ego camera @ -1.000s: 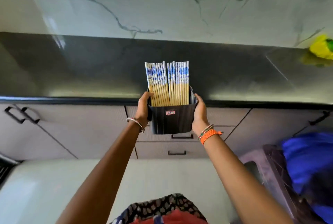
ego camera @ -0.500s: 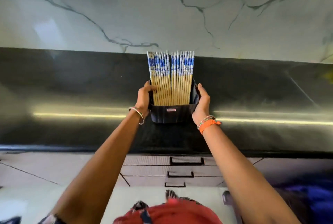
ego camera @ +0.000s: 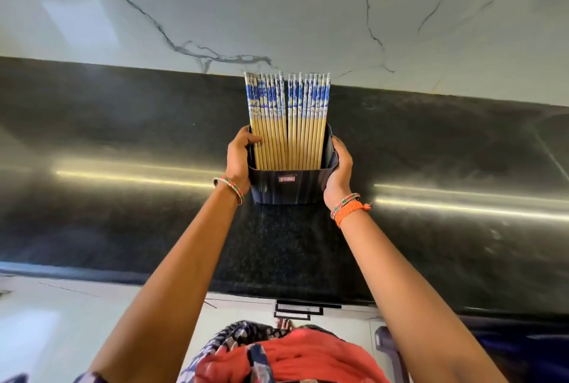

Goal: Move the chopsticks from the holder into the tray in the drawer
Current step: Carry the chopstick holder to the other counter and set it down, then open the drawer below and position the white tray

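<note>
Left hand (ego camera: 238,161) clasps holder's left wall, thumb against chopsticks (ego camera: 288,121). Holder (ego camera: 288,188), dark, sits on black countertop (ego camera: 123,142); chopsticks upright inside, 2 bundles. Right hand (ego camera: 338,170) clasps holder's right wall. Drawer handles (ego camera: 298,310) below holder, at counter edge.

Both hands (ego camera: 238,158) have carried the holder (ego camera: 289,185) from the counter's edge onto the black countertop (ego camera: 123,213).
</note>
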`<state>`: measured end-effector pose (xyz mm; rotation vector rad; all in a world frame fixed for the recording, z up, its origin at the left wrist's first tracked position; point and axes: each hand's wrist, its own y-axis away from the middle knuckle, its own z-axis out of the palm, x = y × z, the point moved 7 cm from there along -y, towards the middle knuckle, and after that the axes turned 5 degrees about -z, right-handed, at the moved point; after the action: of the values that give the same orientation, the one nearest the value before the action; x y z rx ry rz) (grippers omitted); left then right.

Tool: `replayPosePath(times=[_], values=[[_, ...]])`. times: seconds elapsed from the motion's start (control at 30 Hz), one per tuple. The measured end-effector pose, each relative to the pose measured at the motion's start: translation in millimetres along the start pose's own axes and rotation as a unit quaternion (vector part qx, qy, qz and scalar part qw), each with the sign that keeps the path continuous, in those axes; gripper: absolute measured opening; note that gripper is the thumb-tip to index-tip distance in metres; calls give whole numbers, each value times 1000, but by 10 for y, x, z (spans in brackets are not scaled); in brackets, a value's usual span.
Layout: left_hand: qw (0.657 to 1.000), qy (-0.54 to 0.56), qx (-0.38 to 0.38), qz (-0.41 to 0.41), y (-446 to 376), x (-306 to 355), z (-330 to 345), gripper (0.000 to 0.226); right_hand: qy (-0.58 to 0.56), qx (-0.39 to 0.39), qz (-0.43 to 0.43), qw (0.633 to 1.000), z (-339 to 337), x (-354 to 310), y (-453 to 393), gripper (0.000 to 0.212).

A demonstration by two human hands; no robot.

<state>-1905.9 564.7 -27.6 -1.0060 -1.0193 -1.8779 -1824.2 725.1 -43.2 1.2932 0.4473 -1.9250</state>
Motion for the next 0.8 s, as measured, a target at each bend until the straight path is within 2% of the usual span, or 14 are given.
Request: replayPosePath(times=[0.13, 0.2, 0.27, 0.33, 0.4, 0.57, 0.67, 0.73, 0.8], values=[[1000, 1, 17, 2, -9, 39, 35, 21, 28, 11, 6, 1000, -40, -5, -70, 26], [996, 53, 74, 20, 11, 56, -43, 24, 66, 67, 10, 996, -189, 19, -74, 27], [982, 66, 170, 54, 104, 93, -245, 28, 90, 161, 49, 982, -457, 39, 35, 25], [962, 72, 256, 69, 284, 99, -480, 28, 99, 186, 98, 973, -692, 57, 223, 24], [955, 85, 272, 81, 520, 54, -616, 24, 110, 180, 108, 972, -871, 13, 468, 28], [972, -5, 211, 103, 1158, -213, -563, 31, 175, 146, 58, 972, -919, -75, 1011, 36], [986, -75, 106, 106, 1503, -508, -416, 25, 256, 83, 5, 963, -832, -18, 1357, 37], [985, -150, 42, 74, 1698, -825, -369, 24, 339, 14, -64, 938, -759, 47, 1658, 34], [968, -242, 10, 64, 1840, -1060, -349, 27, 443, -68, -157, 880, -680, 108, 1936, 29]])
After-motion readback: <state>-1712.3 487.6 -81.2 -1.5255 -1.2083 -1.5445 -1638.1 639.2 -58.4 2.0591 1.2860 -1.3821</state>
